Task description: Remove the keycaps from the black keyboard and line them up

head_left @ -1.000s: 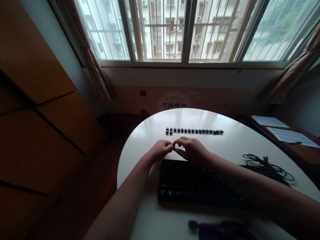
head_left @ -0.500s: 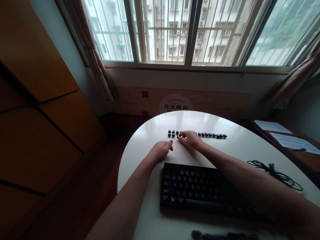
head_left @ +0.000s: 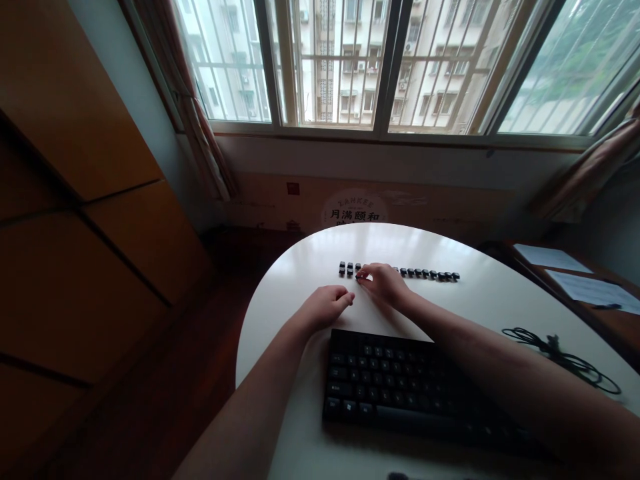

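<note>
Black keycaps (head_left: 425,273) stand in a row across the far part of the white round table (head_left: 295,267), with a short second row at the left end. My right hand (head_left: 385,283) reaches over to that left end, thumb and fingertips pinched on a small black keycap (head_left: 359,277) at the table surface. It covers the middle of the row. Just nearer and to the left, my left hand (head_left: 327,305) rests on the table with its fingers curled in, and nothing shows in it. A black keyboard (head_left: 400,380) lies below both hands, partly under my right forearm.
A coiled black cable (head_left: 565,353) lies on the table at the right. Beyond the table's right edge, papers (head_left: 590,287) and a pen (head_left: 607,307) lie on a brown surface. A dark object (head_left: 399,476) just shows at the bottom edge.
The view has shifted slightly, so the dark object at the bottom is mostly out of frame. My left hand's fingers have curled in more. My right hand stays pinched at the row's left end.
</note>
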{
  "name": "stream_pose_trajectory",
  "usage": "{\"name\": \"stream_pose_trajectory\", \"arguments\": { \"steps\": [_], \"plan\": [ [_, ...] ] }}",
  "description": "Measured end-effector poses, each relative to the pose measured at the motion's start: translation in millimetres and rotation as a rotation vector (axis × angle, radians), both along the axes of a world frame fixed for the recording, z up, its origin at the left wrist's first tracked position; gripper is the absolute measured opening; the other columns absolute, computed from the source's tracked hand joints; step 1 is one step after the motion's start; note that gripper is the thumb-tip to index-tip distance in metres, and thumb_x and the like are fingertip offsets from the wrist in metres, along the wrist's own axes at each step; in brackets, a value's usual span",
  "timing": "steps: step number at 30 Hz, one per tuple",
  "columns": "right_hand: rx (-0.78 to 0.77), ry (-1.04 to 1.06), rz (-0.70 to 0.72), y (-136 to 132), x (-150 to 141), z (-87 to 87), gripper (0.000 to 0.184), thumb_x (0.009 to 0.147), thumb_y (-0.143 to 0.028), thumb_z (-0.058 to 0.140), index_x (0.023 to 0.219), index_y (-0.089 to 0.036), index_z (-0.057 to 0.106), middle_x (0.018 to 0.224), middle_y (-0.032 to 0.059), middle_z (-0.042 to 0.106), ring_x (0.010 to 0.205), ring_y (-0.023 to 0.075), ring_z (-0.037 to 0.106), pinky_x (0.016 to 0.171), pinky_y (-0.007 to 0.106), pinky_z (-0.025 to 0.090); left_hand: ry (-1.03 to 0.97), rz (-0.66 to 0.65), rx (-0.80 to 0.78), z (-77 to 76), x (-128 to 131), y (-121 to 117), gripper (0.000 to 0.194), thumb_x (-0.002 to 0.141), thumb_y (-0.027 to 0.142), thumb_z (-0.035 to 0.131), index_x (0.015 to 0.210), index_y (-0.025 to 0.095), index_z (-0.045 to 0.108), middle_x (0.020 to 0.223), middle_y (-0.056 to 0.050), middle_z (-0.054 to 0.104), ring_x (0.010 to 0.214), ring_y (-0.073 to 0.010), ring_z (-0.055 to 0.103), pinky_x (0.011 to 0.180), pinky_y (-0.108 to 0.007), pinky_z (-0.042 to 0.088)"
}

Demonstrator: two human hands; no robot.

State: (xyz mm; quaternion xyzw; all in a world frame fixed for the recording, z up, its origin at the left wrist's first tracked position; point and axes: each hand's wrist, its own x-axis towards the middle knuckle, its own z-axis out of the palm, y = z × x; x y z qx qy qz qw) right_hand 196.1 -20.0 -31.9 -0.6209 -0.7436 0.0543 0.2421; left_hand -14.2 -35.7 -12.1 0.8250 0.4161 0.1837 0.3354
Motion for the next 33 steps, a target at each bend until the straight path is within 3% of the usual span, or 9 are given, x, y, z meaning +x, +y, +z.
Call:
{"name": "stream_pose_trajectory", "arguments": {
  "steps": [12, 16, 22, 33],
  "plan": [
    [0.017, -0.013, -0.115, 12.9, -7.3, -4.9, 0.015, 0.085, -0.026, 0.064, 0.093, -0.025, 0.076, 0.096, 0.0021, 0.077, 0.088, 0.0217, 0.069, 0.071, 0.027, 0.047, 0.016, -0.001, 0.015, -1.4, -1.3, 0.2, 0.037, 0.091, 0.045, 0.048, 0.091, 0.018, 0.073, 0.090, -0.006, 0.073, 0.083, -0.0235, 0.065, 0.071, -0.031, 0.045],
    [0.008, 0.002, -0.119, 11.2, -6.7, -6.6, 0.016, 0.085, -0.027, 0.065, 0.097, -0.027, 0.074, 0.093, 0.0001, 0.077, 0.084, 0.0202, 0.069, 0.068, 0.026, 0.046, 0.017, -0.004, 0.006, -1.7, -2.3, 0.6, 0.036, 0.091, 0.046, 0.049, 0.092, 0.019, 0.073, 0.092, -0.005, 0.073, 0.085, -0.0233, 0.065, 0.071, -0.031, 0.045],
    [0.018, 0.012, -0.125, 8.8, -4.8, -9.8, 0.031, 0.085, -0.028, 0.065, 0.116, -0.028, 0.069, 0.094, 0.0003, 0.076, 0.083, 0.0201, 0.069, 0.068, 0.027, 0.046, 0.025, -0.021, -0.011, -3.4, -3.5, 1.8, 0.031, 0.089, 0.043, 0.052, 0.093, 0.021, 0.073, 0.093, -0.004, 0.073, 0.086, -0.0228, 0.065, 0.073, -0.030, 0.045],
    [0.051, 0.069, -0.099, 8.5, -5.2, -6.3, 0.030, 0.082, -0.024, 0.068, 0.111, -0.026, 0.073, 0.088, 0.0035, 0.076, 0.078, 0.0229, 0.069, 0.069, 0.030, 0.048, 0.038, -0.026, -0.011, -2.0, -3.0, 1.4, 0.031, 0.089, 0.043, 0.052, 0.095, 0.020, 0.073, 0.095, -0.005, 0.073, 0.089, -0.0237, 0.066, 0.075, -0.031, 0.046]
  ]
}}
